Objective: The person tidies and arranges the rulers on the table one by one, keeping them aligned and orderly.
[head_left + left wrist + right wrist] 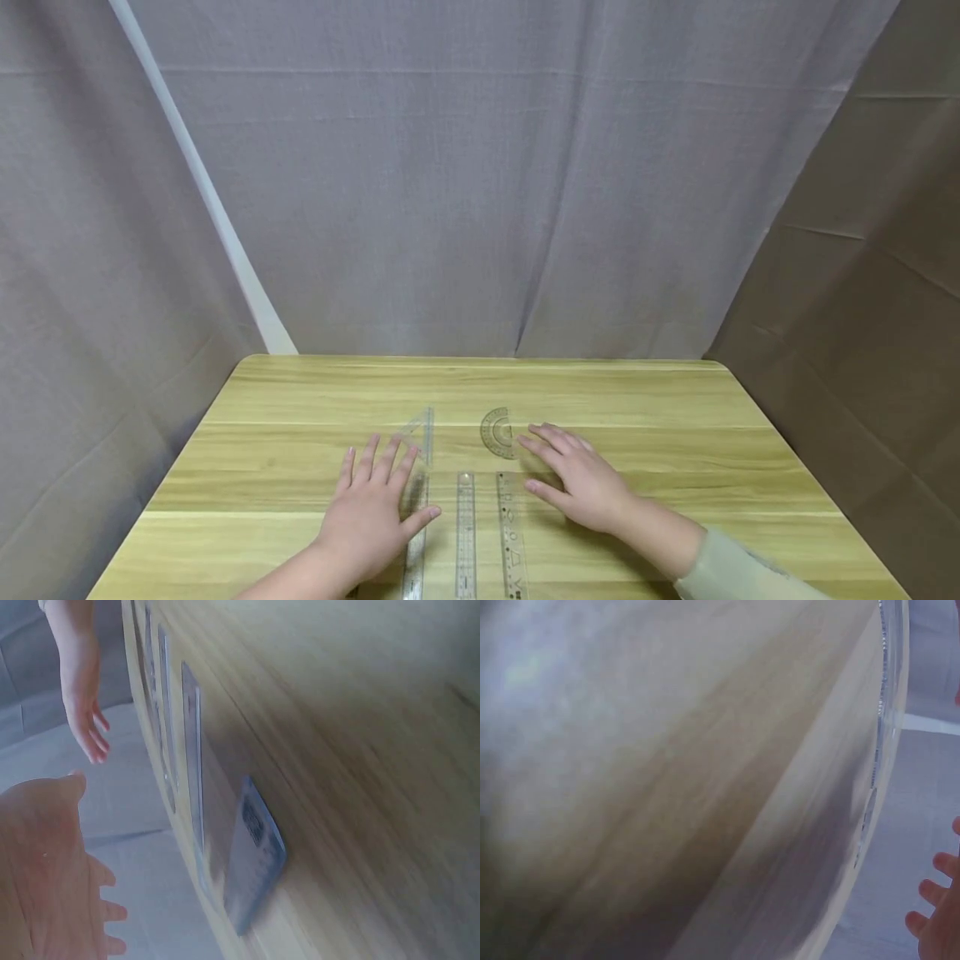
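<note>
We see the left hand [371,517] lying flat with fingers spread on the clear set square [420,467] on the wooden bench [300,400], its grip released; the right hand [581,483], fingers straight and holding nothing, reaches to the small protractor [497,432], fingertips just at its edge; two clear rulers [466,533] lie side by side between the hands.

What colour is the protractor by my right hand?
Clear, see-through plastic with dark markings; the protractor shows best in the head view.
</note>
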Demonstrator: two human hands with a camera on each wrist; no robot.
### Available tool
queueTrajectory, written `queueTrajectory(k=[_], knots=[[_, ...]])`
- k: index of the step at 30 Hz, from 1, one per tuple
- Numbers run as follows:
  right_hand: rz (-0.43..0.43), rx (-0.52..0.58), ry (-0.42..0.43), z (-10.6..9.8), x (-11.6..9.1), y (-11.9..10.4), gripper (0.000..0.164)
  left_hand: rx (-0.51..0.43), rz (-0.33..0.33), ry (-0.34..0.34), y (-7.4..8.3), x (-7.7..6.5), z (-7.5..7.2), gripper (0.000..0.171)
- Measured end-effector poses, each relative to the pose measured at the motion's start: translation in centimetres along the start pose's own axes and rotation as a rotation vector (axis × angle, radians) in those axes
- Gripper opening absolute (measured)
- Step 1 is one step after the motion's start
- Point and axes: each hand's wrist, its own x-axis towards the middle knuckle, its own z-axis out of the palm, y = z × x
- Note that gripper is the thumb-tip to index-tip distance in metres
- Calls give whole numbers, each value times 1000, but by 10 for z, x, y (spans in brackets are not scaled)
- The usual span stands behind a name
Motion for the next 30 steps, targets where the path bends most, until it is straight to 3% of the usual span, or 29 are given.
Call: queueTrajectory(k=[10,30], knots=[[-86,-85,-2,-7,-8,-5,76,-7,-51,2,-14,-2,-5,87],[-78,-96,-7,-5,-6,-2,78,-21,-65,24,-19,4,-1,85]])
